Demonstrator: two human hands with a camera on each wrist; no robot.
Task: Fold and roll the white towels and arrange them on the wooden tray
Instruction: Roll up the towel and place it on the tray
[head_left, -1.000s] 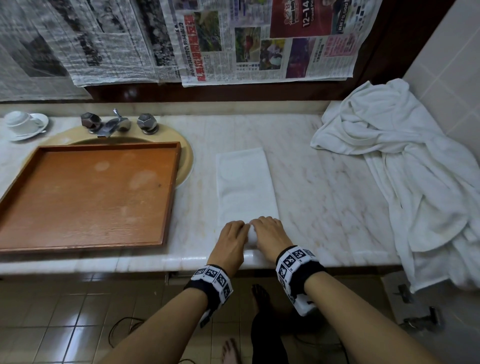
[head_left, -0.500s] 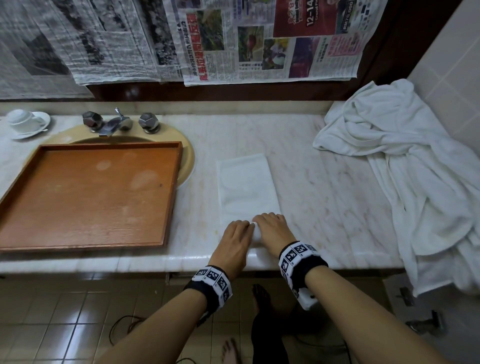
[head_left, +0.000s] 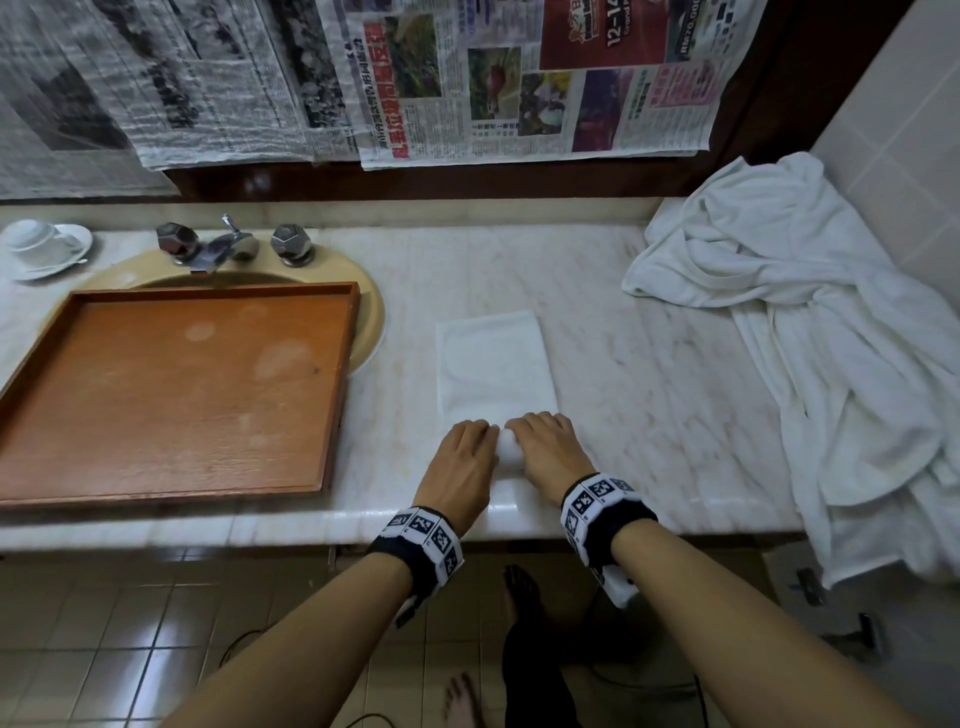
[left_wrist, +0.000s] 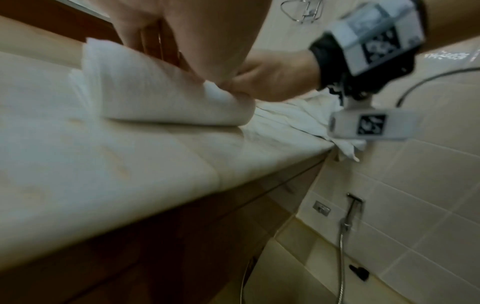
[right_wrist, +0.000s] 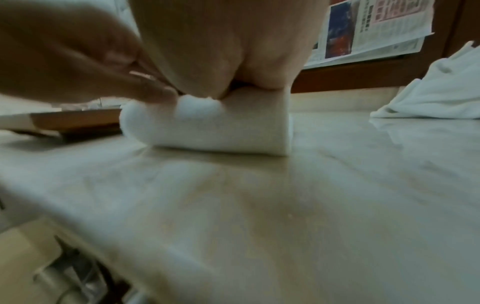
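Both hands have crept away from the counter's front edge since the earlier frame, and the flat strip ahead of them has grown shorter.

From the head view, the left hand (head_left: 461, 460) and right hand (head_left: 545, 447) lie side by side, fingers curled over the growing roll of the narrow folded white towel (head_left: 493, 364). Its unrolled part stretches flat beyond the fingertips. The rolling step is in hand, I judge about a third done. Next the fingers must keep turning the roll forward with even pressure on both ends, so it stays straight. The flat rectangular wooden tray (head_left: 176, 395) sits bare, well to the left of the left hand, over the beige sink (head_left: 371, 317). A heap of crumpled white towels (head_left: 810, 332) lies well off to the right of the right hand.

In the left wrist view, the fingers press the roll's top (its near end shows a tight, rounded curl), though how far they wrap is hidden.

From the right wrist view, the roll sits on the pale marble counter (right_wrist: 285, 205), directly under the fingers. Newspaper sheets (head_left: 519, 78) cover the wall behind, and beige tiles line the room.
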